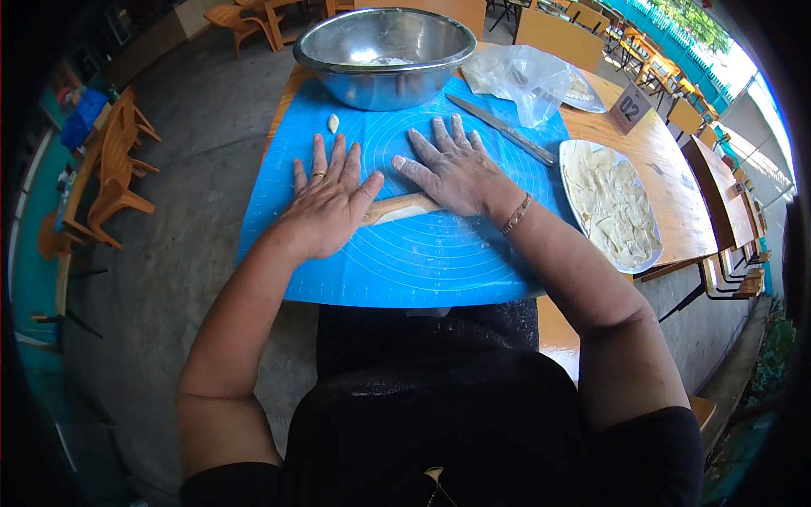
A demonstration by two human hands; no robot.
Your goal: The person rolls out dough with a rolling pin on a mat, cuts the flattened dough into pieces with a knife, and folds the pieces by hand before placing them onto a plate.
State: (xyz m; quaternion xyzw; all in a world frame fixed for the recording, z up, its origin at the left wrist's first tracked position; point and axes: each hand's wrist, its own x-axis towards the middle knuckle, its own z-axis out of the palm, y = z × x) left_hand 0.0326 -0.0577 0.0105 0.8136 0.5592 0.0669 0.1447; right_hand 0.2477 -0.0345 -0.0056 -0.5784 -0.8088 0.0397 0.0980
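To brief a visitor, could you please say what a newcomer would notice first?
Centrally, the blue mat stands out, left hand and right hand spread over a rolling pin on it. A steel bowl stands at the mat's far side; a plate of flat pale pieces lies to the right.

Mat point(414, 279) (blue) on wooden table point(676, 190)

The left arm point(241, 325) and right arm point(583, 270) stretch forward, elbows bent. The left hand point(328, 207) and white-dusted right hand point(460, 173) face palm down, fingers spread.
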